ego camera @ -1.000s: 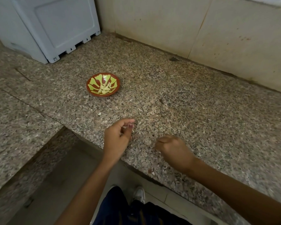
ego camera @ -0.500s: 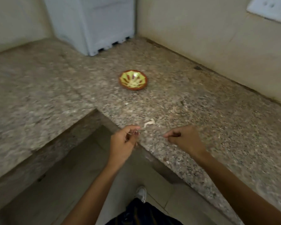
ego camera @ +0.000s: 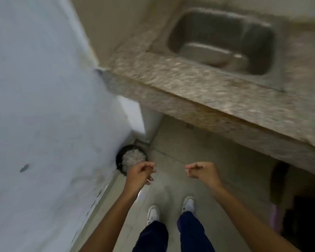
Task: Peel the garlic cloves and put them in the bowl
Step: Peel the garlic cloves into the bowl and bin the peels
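My left hand [ego camera: 140, 174] hangs over the floor with thumb and fingers pinched together, and a pale sliver of garlic peel shows at its fingertips. It is right at the near edge of a round black bin [ego camera: 119, 161] holding pale scraps. My right hand [ego camera: 202, 171] is level with it, a little to the right. Its fingers are also pinched, with a small white bit of garlic peel [ego camera: 186, 171] at their tips. The bowl and the garlic cloves are out of view. The picture is blurred by motion.
A large white appliance [ego camera: 44, 106] fills the left side, with the bin against its foot. A speckled granite counter [ego camera: 198, 84] with a steel sink [ego camera: 222, 39] runs across the upper right. Below are tiled floor [ego camera: 198, 142], my white shoes and dark trousers.
The view has swung away from the counter with the bowl to the floor, the bin and the sink. Both hands left the counter edge and now hang pinched over the floor near the bin.
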